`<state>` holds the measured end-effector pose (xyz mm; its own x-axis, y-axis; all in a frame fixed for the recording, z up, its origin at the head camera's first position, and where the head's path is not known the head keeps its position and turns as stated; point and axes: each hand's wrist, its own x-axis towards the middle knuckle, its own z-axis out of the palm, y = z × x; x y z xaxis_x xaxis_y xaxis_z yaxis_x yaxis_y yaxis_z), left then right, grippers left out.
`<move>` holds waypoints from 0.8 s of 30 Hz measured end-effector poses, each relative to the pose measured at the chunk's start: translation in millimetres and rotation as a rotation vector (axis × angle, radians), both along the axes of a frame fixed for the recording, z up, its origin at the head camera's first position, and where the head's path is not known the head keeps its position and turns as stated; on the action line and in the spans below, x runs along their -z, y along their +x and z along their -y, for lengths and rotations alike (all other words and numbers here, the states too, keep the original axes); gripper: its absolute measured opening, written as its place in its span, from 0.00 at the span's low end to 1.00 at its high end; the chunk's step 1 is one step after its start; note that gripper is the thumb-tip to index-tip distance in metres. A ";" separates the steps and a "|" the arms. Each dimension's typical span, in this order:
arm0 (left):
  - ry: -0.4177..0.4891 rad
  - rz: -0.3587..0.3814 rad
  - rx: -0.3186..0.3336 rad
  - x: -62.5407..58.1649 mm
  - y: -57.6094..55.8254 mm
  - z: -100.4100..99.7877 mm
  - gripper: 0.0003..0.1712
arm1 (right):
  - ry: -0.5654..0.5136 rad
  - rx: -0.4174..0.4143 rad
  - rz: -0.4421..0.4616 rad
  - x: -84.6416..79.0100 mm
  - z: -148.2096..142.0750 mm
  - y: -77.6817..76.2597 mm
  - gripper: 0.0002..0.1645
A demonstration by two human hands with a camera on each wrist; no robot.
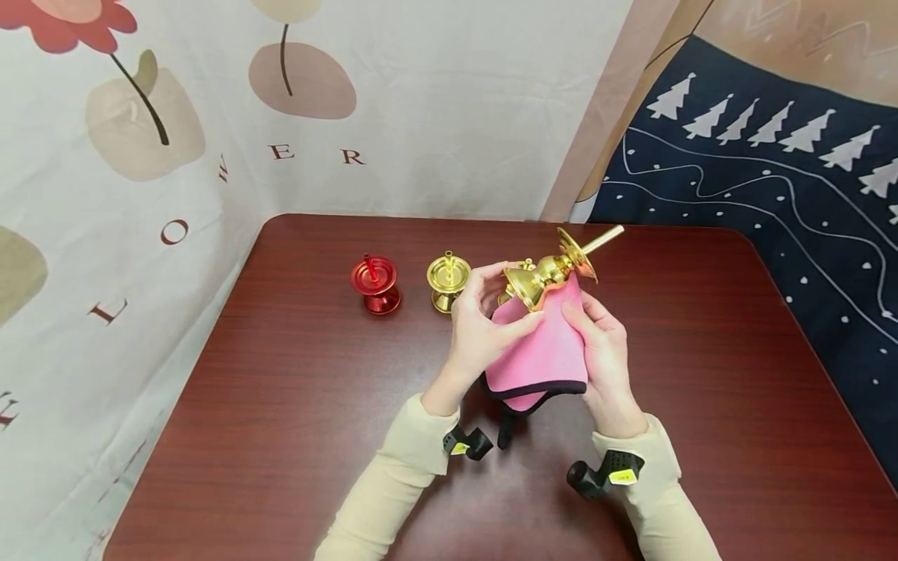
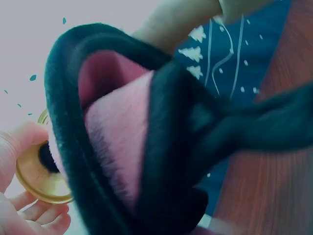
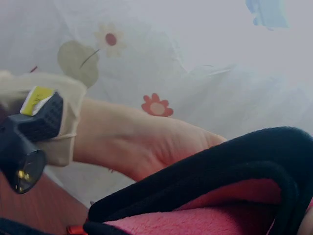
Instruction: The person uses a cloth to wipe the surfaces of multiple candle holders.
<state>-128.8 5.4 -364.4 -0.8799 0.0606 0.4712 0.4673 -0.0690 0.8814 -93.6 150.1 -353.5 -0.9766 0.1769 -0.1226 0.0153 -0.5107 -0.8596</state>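
Note:
A gold candle holder is tilted above the table, its thin tip pointing to the upper right. My left hand grips it near its base, thumb in front. In the left wrist view, the round base shows behind a pink, fleece-lined cloth pouch with black trim. My right hand pinches this pouch from the right, and its upper edge lies against the candle holder's body. The pouch's open, black-edged end hangs toward me. Cloth hides part of the right fingers.
A red candle holder and a second gold one stand upright on the brown table, left of the hands. A patterned white curtain hangs behind, with a dark tree-printed cloth at the right.

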 end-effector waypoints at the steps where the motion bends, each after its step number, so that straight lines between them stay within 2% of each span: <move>1: -0.010 -0.019 -0.026 0.7 -0.8 -0.1 0.40 | 0.044 0.014 -0.006 1.3 1.1 0.7 0.12; 3: -0.057 -0.051 -0.083 0.9 -2.3 0.3 0.40 | 0.147 0.052 -0.039 4.2 2.8 1.8 0.12; 6: -0.104 -0.084 -0.138 0.2 -4.9 1.6 0.39 | 0.311 0.112 -0.168 8.2 4.6 1.9 0.13; 10: -0.140 -0.144 -0.185 0.8 -9.2 2.6 0.39 | 0.593 0.207 -0.461 8.3 7.0 -1.1 0.15; 13: -0.201 -0.243 -0.234 3.2 -13.8 3.2 0.38 | 0.811 0.295 -0.673 2.3 8.0 -5.7 0.14; 15: -0.254 -0.321 -0.263 5.4 -16.3 3.6 0.37 | 0.916 0.338 -0.771 -3.5 8.6 -9.7 0.14; 17: -0.306 -0.396 -0.287 7.0 -18.1 3.7 0.36 | 0.987 0.341 -0.831 -10.5 9.1 -12.8 0.14; 20: -0.366 -0.487 -0.299 7.8 -19.2 3.9 0.34 | 1.075 0.304 -0.866 -19.0 11.4 -16.1 0.16; 24: -0.401 -0.566 -0.321 7.9 -19.9 5.4 0.32 | 1.210 0.256 -0.919 -24.4 13.6 -17.8 0.18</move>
<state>-148.7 0.0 -372.3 -0.5145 0.1042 0.8511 0.7981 0.4212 0.4309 -111.4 136.5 -329.1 -0.5611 -0.1069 0.8208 -0.7110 0.5701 -0.4117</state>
